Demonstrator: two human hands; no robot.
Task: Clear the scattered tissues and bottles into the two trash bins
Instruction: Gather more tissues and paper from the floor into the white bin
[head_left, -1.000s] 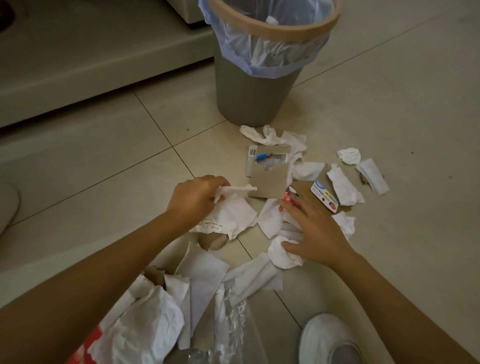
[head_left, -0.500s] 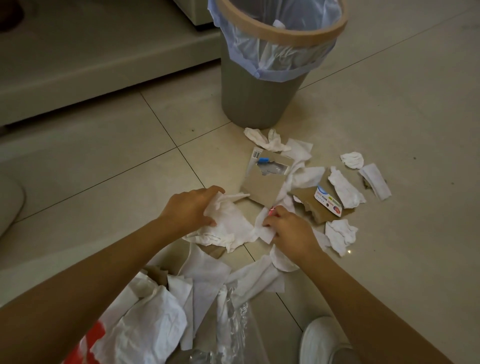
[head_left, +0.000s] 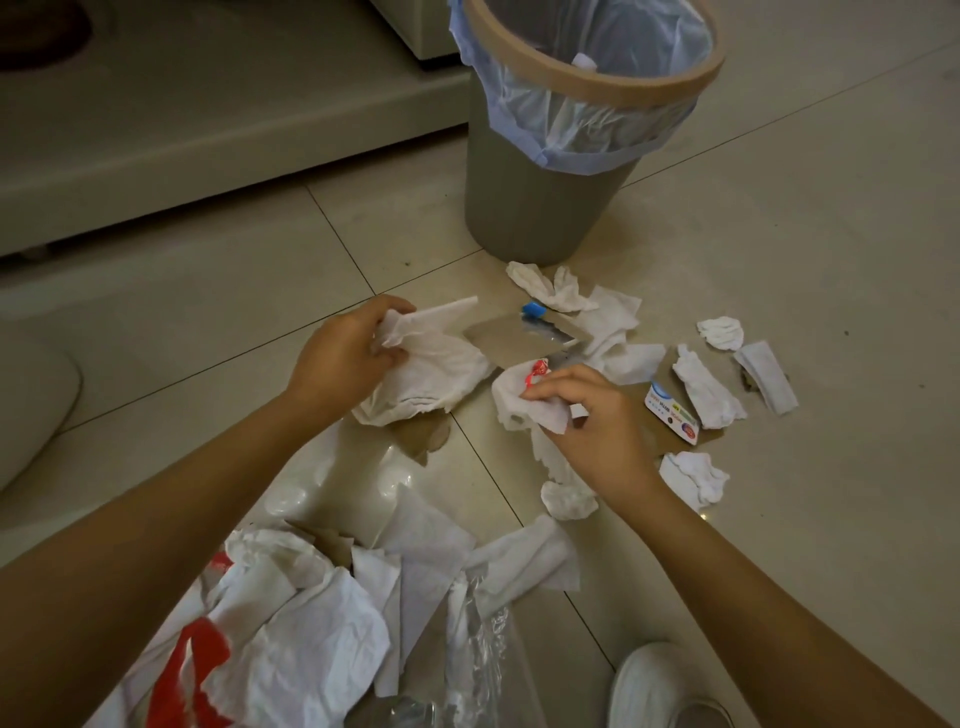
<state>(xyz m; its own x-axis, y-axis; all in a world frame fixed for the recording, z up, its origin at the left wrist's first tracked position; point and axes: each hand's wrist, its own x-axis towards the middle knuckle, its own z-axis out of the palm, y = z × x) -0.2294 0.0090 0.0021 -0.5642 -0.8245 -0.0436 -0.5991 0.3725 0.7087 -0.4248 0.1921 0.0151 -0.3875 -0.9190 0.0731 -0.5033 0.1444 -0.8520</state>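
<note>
Left hand (head_left: 347, 358): fingers clenched on a large crumpled white tissue (head_left: 426, 374), its bulk hanging down to the floor.
Right hand (head_left: 592, 415): fingers pinched on a smaller white tissue (head_left: 524, 408) with a red scrap (head_left: 537, 370) at its top edge.
Between and behind the hands: a flat brown cardboard piece (head_left: 511, 340) with a blue-capped item (head_left: 533, 310) lying on it.
Right of the hands: a small printed carton (head_left: 670, 413) on brown card, with loose tissues (head_left: 706, 392) scattered around it, well apart from one another.
Near edge: a heap of white paper sheets (head_left: 322, 623), a red-and-white bag (head_left: 200, 660), clear plastic film (head_left: 483, 649), and a white shoe (head_left: 660, 686).
Trash bin (head_left: 540, 208): grey, upright, tan rim, pale blue liner folded over the top; it stands just beyond the litter, a crumpled tissue almost at its base.
Floor (head_left: 805, 234): large glossy beige tiles with thin dark grout lines, dimly lit.
Far left: a low pale step or plinth (head_left: 208, 130) running along the floor.
</note>
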